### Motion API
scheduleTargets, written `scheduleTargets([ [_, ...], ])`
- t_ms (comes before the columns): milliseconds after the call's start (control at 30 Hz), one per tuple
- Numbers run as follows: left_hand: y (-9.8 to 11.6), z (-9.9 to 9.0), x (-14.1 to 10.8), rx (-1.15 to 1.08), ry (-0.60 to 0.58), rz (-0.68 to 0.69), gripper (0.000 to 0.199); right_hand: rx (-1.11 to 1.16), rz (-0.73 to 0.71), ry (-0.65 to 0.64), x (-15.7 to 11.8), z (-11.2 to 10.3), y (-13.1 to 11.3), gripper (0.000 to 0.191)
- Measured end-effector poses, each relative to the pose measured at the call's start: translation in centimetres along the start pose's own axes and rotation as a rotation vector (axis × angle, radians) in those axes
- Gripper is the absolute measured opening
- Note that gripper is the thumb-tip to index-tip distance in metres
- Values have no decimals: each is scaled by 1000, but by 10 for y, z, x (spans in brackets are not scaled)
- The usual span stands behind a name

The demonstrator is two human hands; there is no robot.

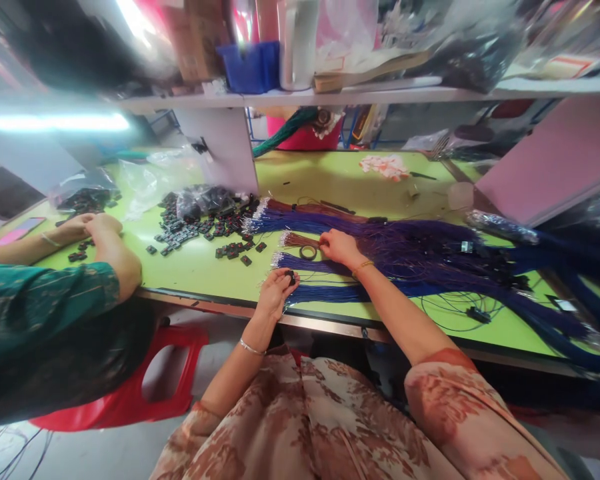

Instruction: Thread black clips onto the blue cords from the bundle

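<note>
Close to the table's front edge, my left hand [276, 293] pinches a small black plastic connector housing [291, 277]. My right hand [341, 248] is farther in, its fingers closed on thin brown wires [298, 239] that end in white tips. A dark ring [308, 253] lies just left of its fingertips. Between and below the hands run blue wires [305, 264], also with pale ends, and another blue bundle [325, 293] along the front. Left of my hands is a loose group of black housings [233, 250] with red marks.
A larger pile of housings [220, 217] covers the table's [200, 270] middle left. Blue wire bundles [410, 237] stretch right. A co-worker's hands [95, 227] are at the far left, near a phone [17, 232]. A loaded shelf [380, 93] crosses above; a red stool [180, 373] stands below.
</note>
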State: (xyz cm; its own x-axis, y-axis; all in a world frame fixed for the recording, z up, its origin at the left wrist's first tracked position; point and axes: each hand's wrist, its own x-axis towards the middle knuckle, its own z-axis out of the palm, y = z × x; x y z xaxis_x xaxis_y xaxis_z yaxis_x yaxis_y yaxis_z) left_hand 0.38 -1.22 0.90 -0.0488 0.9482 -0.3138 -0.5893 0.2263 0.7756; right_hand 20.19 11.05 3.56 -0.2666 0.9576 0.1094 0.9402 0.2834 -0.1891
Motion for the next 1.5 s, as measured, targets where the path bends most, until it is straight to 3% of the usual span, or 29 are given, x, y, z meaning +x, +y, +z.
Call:
scheduleTargets([
  [167, -1, -1, 0, 1, 15, -9, 19, -109, -54, -45, 4, 10, 4, 26],
  [500, -1, -2, -1, 11, 6, -8, 22, -244, -169, -49, 3, -1, 5, 28],
  [733, -1, -2, -3, 12, -2, -8, 24, -23, -135, -15, 10, -3, -4, 21],
  [1000, -3, -3, -2, 19, -3, 7, 24, 530, -390, 124, 2, -10, -60, 14],
  [1100, -4, -3, -2, 10, -1, 15, 22, 655, -414, 125, -10, -10, -71, 11],
  [1267, -5, -4, -2, 2, 10, 16, 21, 744, -375, 101, -37, -3, -67, 8],
  [1500, -3, -2, 0, -9, 17, -6, 18, 647, -415, 116, -58, 6, -60, 5],
])
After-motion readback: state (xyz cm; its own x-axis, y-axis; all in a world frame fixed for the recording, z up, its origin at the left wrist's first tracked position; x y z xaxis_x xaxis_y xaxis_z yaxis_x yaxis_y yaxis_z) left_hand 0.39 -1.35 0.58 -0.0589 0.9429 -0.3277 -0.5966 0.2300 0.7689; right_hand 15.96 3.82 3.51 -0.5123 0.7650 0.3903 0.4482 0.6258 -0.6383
